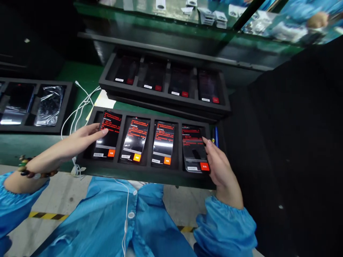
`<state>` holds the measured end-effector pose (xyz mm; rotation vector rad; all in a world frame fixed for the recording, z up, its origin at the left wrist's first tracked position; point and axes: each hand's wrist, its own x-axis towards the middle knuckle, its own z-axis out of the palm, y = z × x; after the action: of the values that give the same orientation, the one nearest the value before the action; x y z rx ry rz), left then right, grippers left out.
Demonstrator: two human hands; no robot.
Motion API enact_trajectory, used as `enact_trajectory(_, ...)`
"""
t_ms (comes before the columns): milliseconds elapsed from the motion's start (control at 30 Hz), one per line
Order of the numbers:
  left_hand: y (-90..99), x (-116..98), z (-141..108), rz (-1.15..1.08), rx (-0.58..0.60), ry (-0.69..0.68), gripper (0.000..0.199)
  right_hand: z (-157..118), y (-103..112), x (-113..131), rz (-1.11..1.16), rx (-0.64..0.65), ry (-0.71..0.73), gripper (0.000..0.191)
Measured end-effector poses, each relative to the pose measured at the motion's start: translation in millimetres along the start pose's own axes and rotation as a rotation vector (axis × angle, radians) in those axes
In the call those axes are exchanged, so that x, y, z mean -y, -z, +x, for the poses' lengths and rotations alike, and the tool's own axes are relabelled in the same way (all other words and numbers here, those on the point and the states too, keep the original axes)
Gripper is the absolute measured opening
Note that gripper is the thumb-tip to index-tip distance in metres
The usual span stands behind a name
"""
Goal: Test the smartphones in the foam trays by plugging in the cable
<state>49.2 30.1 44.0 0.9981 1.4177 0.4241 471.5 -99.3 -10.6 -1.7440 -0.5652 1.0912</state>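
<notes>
A black foam tray (148, 169) lies in front of me with a row of lit smartphones showing red text and an orange or red button. My left hand (89, 137) grips the leftmost smartphone (109, 135), thumb over its screen and fingers at its left edge. That phone sits slightly raised and tilted in its slot. At the other end, my right hand (219, 160) closes along the right edge of the rightmost smartphone (195, 151); some of its fingers are hidden. Between them, two smartphones (135, 140) (163, 144) rest in their slots.
Behind stands another foam tray (160, 93) of dim phones, stacked on more foam. A third tray (68, 107) at left holds phones, one wrapped in plastic. White cables (80, 107) and a blue pen (216, 136) lie beside the front tray. Co-workers' sleeves show beyond the shelf (177, 23).
</notes>
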Motion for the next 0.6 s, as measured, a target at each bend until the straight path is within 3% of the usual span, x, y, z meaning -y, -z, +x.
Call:
enact_trajectory(100, -9.1, 2, 2, -0.192, 0.021, 0.080, 0.075, -12, 13, -5, 0.010, 0.027, -0.058, 0.070)
enact_trajectory(200, -12.5, 0, -2, -0.297, -0.031, 0.153, 0.071, -31, 27, -16, -0.058, 0.046, -0.065, 0.077)
enact_trajectory(300, -10.7, 0, -13, -0.292, -0.086, 0.260, 0.079, -53, 23, -20, -0.269, -0.158, 0.125, 0.081)
enact_trajectory(367, -7.9, 4, -19, -0.274, -0.059, 0.249, 0.084, -65, 6, -18, -0.408, -0.270, 0.329, 0.075)
enact_trajectory(400, -5.8, 8, -22, -0.256, -0.027, 0.228, 0.085, -69, -7, -15, -0.459, -0.255, 0.408, 0.070)
enact_trajectory(533, 10.1, 24, -32, 0.046, -0.075, 0.189, 0.083, -69, -66, -11, -0.604, 0.023, 0.520, 0.066)
enact_trajectory(600, 21.6, 28, -39, 0.266, -0.089, 0.097, 0.073, -62, -88, -14, -0.687, 0.027, 0.549, 0.075)
